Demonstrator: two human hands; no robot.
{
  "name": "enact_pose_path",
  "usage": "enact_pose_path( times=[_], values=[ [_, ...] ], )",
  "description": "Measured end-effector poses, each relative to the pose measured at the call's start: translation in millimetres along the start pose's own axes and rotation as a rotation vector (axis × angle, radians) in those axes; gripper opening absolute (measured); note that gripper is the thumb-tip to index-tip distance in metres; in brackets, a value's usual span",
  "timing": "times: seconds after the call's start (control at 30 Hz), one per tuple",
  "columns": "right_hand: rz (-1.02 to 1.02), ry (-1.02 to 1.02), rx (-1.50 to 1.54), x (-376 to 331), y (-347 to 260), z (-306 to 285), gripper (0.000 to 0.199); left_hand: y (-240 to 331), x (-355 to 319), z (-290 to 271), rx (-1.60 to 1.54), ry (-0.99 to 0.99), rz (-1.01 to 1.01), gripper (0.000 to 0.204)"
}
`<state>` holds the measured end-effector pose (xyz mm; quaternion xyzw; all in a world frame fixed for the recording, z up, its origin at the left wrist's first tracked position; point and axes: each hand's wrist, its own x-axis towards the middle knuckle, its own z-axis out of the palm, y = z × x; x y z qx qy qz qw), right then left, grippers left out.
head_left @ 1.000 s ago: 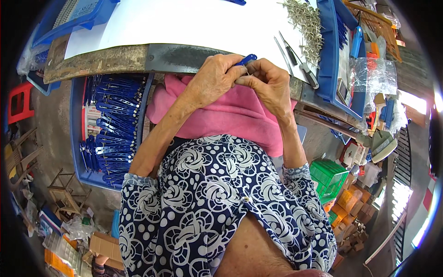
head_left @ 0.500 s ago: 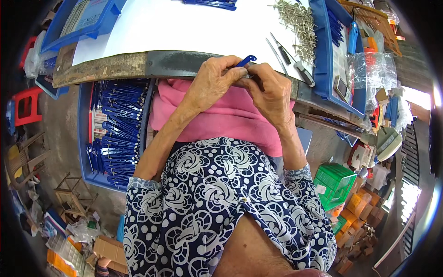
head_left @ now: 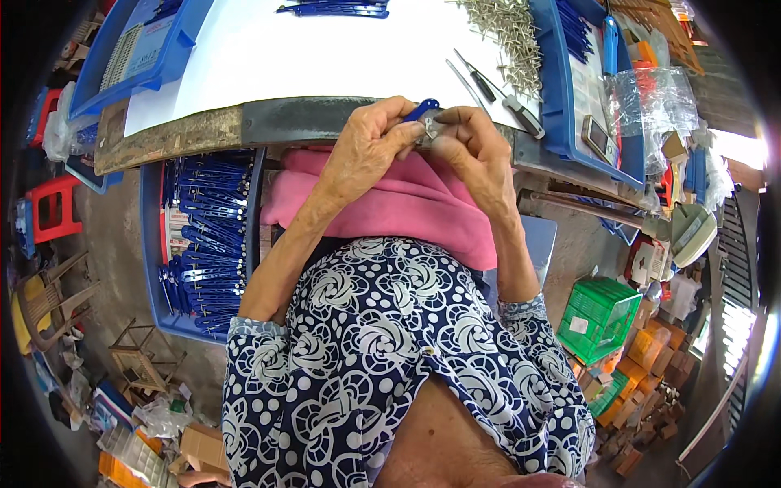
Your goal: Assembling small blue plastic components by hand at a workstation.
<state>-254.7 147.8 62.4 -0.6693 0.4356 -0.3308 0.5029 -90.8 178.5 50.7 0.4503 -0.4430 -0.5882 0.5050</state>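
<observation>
At the table's front edge, my left hand (head_left: 366, 150) pinches a slim dark-blue part (head_left: 421, 109) with a rounded end and a small hole. My right hand (head_left: 476, 146) is closed close beside it, its thumb and fingers round a small silvery metal piece (head_left: 431, 130). The two parts meet or nearly meet between my fingertips; the fingers hide most of both. On the white table sheet (head_left: 325, 57) beyond my hands lie more slim blue parts (head_left: 338, 8). A heap of small metal pins (head_left: 512, 45) lies at the far right of the sheet.
Near the pins lie a grey-handled screwdriver (head_left: 522, 116) and slim pointed tools (head_left: 476, 77). A blue tray (head_left: 555, 89) stands right of them, another blue tray (head_left: 167, 61) at the far left. Below the table's left side, a blue bin (head_left: 150, 268) holds many blue pieces (head_left: 213, 252).
My hands have drawn slightly apart, and the silvery metal piece now shows between them. The whole view has shifted a little; the table things sit farther left and higher.
</observation>
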Motion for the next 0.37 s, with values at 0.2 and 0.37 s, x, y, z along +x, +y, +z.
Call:
enact_pose_path(
  times=[0.2, 0.37],
  values=[
    [0.347, -0.368, 0.652, -2.4, 12.4, -10.6, 0.038, -2.7, 3.4, 3.6, -0.015, -0.056, 0.033, 0.011],
    [0.506, -0.51, 1.096, -1.7, 44.8, -20.4, 0.033, -5.2, 3.9, 10.2, 0.129, -0.066, 0.023, 0.011]
  ],
)
